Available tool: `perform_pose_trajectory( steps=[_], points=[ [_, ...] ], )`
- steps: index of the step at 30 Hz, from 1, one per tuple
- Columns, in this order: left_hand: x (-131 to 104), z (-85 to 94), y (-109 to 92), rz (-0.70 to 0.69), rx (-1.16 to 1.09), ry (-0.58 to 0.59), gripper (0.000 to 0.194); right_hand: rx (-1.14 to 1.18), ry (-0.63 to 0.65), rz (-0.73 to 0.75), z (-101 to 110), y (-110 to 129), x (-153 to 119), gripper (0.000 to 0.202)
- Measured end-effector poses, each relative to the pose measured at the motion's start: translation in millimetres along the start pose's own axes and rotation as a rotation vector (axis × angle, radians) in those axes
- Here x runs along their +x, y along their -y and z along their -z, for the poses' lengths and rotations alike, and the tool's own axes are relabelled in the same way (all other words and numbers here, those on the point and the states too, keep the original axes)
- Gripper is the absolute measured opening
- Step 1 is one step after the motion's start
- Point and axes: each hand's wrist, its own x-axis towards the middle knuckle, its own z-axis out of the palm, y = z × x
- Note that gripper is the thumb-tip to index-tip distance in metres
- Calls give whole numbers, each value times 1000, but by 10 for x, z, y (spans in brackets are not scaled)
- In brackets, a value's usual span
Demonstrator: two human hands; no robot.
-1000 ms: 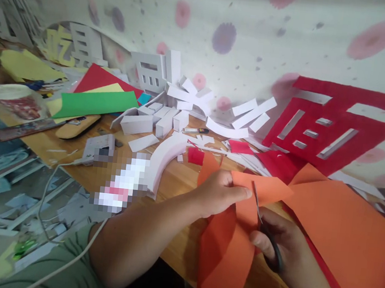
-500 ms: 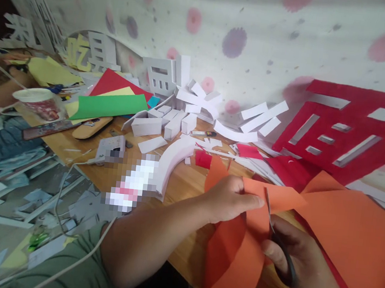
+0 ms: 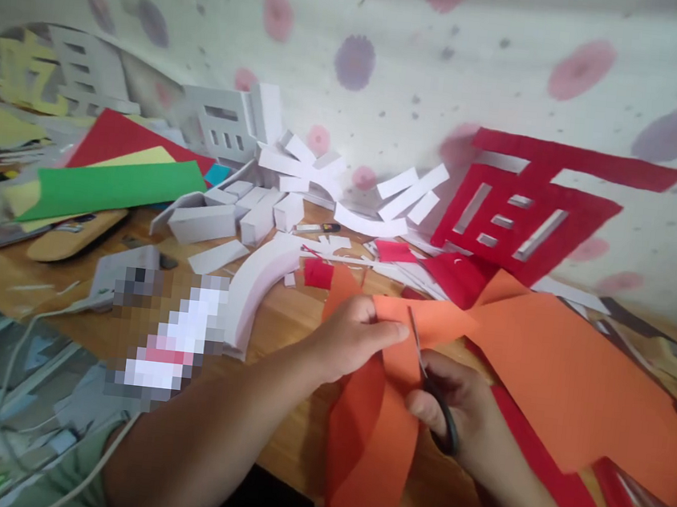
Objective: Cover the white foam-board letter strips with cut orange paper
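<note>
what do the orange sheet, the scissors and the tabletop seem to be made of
Orange sheet: matte paper or thin card, judging by its soft bends and even colour.
Scissors: thin blade, probably metal; the dark handle looks like plastic, though blur leaves that open.
Tabletop: wood or a wood-look laminate, perhaps varnished, going by its warm brown, faintly streaked surface.
</note>
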Motion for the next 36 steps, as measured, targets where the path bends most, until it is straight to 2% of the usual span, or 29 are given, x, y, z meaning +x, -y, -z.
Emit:
perform_pose_trajectory(
  steps=[10,14,27,36],
  points=[
    [17,-9,-15,4,-39,49,17,107,22,-42,-12,-4,0,63],
    [10,-22,-45,30,-71,78,17,180,47,-41,-10,-23,-4,60],
    [-8,-40,-49,47,-68,98,21,202,14,33,-36,24,25,54],
    [-7,-32,-31,29,-53,85,23,165,5,10,-33,26,25,55]
  ],
)
